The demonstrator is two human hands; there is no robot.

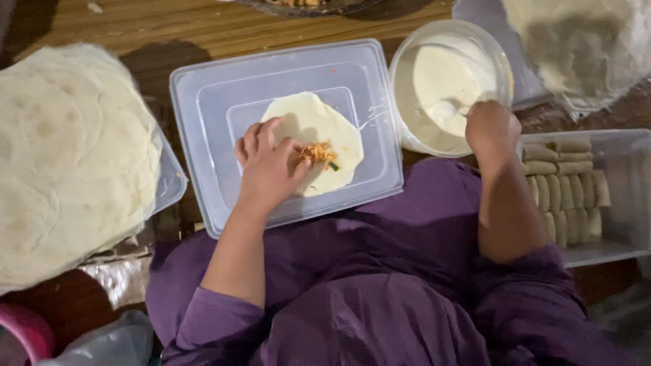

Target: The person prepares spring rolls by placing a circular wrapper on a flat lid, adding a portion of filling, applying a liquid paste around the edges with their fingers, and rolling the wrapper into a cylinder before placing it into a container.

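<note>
My left hand (268, 166) pinches filling (317, 154) on the wrapper (319, 122), right hand (489, 127) curled in the paste bowl (407, 81); overfilling could tear it.

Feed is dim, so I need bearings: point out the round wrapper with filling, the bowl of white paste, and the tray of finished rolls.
round wrapper (332, 125), head view, bare dough above the filling.
bowl of white paste (441, 85), head view, paste surface.
tray of finished rolls (627, 203), head view, bare floor right of the rolls.

A wrapper (315, 139) lies on an upturned lid (285, 129); a bowl (447, 85) sits right of it, a stack of wrappers (68, 156) left.
</note>
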